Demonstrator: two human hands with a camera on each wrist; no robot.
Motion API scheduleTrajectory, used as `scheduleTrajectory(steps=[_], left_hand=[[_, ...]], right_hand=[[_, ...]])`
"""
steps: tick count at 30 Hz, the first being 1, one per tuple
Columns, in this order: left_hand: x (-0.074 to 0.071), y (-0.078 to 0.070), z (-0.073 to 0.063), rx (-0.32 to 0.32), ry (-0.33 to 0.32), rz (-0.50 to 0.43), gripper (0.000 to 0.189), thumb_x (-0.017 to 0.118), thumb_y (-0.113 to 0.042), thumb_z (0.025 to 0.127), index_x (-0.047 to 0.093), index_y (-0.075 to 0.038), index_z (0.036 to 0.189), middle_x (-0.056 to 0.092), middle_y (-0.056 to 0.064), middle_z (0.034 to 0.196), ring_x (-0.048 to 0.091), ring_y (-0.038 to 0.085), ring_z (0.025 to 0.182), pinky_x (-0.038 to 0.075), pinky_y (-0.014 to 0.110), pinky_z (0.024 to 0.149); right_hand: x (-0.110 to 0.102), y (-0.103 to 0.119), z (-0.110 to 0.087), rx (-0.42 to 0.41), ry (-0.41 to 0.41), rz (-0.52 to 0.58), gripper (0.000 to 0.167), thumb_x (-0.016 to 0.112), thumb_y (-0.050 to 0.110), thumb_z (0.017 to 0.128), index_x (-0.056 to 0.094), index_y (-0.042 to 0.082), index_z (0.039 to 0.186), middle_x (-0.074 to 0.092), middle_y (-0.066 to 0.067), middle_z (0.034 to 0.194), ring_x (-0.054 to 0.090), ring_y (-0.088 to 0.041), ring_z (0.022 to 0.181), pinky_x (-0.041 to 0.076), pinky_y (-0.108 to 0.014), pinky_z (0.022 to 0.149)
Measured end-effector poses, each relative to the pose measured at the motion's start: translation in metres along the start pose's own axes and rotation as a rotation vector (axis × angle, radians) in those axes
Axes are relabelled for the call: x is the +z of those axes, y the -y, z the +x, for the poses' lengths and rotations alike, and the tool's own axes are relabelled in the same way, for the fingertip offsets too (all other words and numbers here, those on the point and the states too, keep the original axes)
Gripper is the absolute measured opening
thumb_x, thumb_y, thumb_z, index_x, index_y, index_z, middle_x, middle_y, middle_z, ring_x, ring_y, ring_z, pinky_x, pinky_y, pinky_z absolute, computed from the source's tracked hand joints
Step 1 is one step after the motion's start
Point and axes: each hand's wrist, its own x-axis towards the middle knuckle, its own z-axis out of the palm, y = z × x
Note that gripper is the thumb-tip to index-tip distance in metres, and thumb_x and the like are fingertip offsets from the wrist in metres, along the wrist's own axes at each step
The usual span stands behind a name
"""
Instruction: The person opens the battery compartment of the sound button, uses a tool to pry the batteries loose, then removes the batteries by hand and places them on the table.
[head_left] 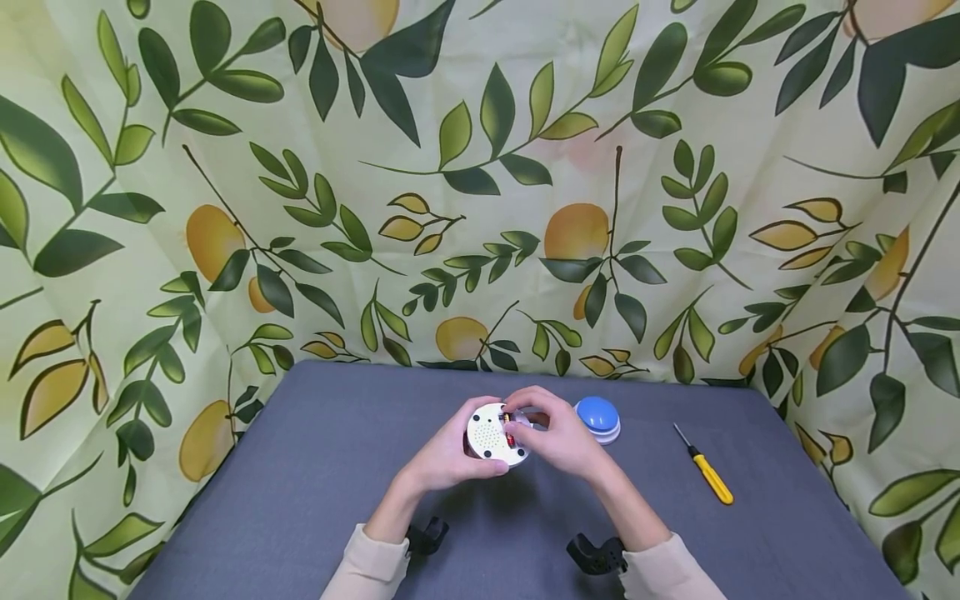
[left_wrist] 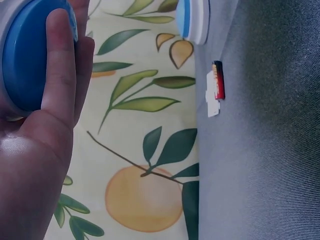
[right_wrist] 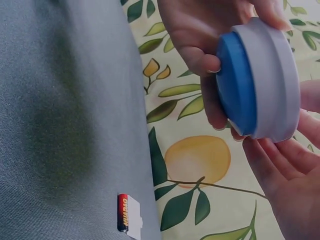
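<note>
My left hand (head_left: pixel 452 450) grips a round push-button device by its edge, thumb on the rim and fingers across its blue dome (left_wrist: pixel 30 55). Its white underside (head_left: pixel 487 433), with speaker holes and dark feet, faces up toward me. At the battery compartment, my right hand (head_left: pixel 558 429) has its thumb and forefinger around a red-and-black battery (head_left: pixel 511 439); the fingertips partly hide it. Other right-hand fingers (right_wrist: pixel 265 162) reach the white rim (right_wrist: pixel 272 80). Below, a second battery (right_wrist: pixel 122 212) lies on the table beside a small white cover (right_wrist: pixel 134 217).
Another blue-topped button (head_left: pixel 598 415) on a white base stands just beyond my right hand. Farther right lies a screwdriver (head_left: pixel 708 475) with a yellow handle. The dark grey table (head_left: pixel 300 500) ends at a leaf-patterned cloth backdrop (head_left: pixel 495 208).
</note>
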Motion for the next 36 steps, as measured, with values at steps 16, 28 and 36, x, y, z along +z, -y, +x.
scheduleTrajectory(steps=[16, 28, 36], left_hand=[[-0.002, -0.002, -0.002, -0.041, -0.029, 0.063, 0.086, 0.085, -0.018, 0.080, 0.036, -0.005, 0.149, 0.052, 0.011, 0.134, 0.054, 0.024, 0.111, 0.049, 0.029, 0.090], [-0.006, 0.001, -0.002, -0.017, -0.062, 0.031, 0.084, 0.084, -0.015, 0.080, 0.037, -0.005, 0.148, 0.053, 0.014, 0.131, 0.056, 0.025, 0.110, 0.049, 0.028, 0.090], [-0.009, 0.001, -0.003, -0.011, -0.076, 0.029, 0.082, 0.084, -0.013, 0.080, 0.038, -0.008, 0.148, 0.053, 0.014, 0.131, 0.056, 0.025, 0.110, 0.049, 0.026, 0.090]], right_hand=[[-0.003, 0.002, -0.009, -0.063, -0.114, -0.080, 0.019, 0.081, 0.009, 0.087, 0.076, 0.014, 0.105, 0.072, 0.005, 0.105, 0.067, -0.015, 0.100, 0.054, -0.035, 0.093], [-0.009, 0.002, -0.013, -0.020, -0.116, 0.006, 0.016, 0.081, 0.005, 0.086, 0.077, 0.003, 0.101, 0.073, -0.004, 0.098, 0.068, -0.016, 0.091, 0.057, -0.031, 0.085], [-0.017, -0.010, -0.018, 0.001, -0.125, 0.032, 0.014, 0.081, 0.010, 0.087, 0.078, 0.009, 0.100, 0.072, -0.003, 0.097, 0.068, -0.020, 0.088, 0.057, -0.031, 0.080]])
